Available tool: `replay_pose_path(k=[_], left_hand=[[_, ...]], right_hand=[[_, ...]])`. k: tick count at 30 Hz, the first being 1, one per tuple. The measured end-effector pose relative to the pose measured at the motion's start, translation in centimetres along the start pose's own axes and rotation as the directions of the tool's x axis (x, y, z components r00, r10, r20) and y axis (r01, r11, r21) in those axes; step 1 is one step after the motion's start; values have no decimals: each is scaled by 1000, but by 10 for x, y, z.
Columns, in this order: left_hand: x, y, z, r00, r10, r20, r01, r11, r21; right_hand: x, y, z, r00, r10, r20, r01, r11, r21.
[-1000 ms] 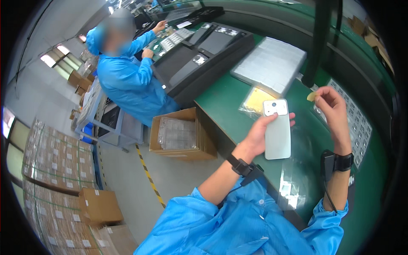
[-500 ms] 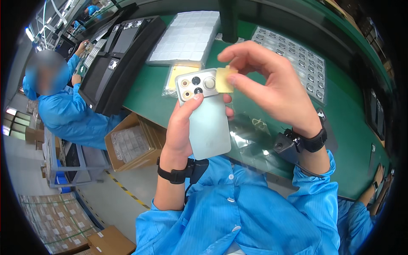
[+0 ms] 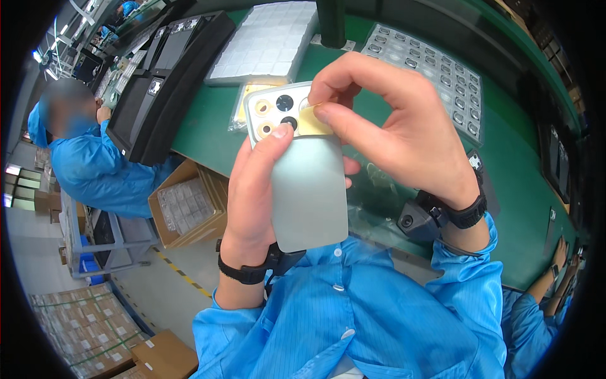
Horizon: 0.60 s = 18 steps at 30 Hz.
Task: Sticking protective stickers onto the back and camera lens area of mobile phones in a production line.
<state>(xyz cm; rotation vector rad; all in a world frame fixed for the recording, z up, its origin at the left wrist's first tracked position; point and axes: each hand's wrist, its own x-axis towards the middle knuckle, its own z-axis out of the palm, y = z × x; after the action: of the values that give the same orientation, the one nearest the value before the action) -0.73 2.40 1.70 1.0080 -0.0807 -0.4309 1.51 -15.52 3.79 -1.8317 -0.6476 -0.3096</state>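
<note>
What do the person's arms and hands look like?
The left hand and right hand are bare, no gloves. Behind them are black straps with dark boxes, plus a thin dark cable on the right. The sleeves are shiny blue and bunched up.

No text legible; white label (image 3: 149, 344) on brown carton (image 3: 167, 354) unreadable.

Right hand (image 3: 401, 123) covers part of the film (image 3: 311, 122); phone (image 3: 309, 196) hides part of left hand (image 3: 252, 189); co-worker's head (image 3: 68, 112) is blurred.

Fisheye view taken from head height | aimed down across green bench (image 3: 517, 221) | left hand (image 3: 249, 199), right hand (image 3: 404, 129) seen close
</note>
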Motion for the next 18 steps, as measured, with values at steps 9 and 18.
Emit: replay_pose_path(k=[9,18], left_hand=[[-1,6,-3,999,-13,53,8,996,92],[-4,7,-6,998,-15,54,10,995,102]], right_hand=[[0,-5,-2,1000,1,21,0,999,-40],[1,3,5,987,-158,14,158,979,-129]])
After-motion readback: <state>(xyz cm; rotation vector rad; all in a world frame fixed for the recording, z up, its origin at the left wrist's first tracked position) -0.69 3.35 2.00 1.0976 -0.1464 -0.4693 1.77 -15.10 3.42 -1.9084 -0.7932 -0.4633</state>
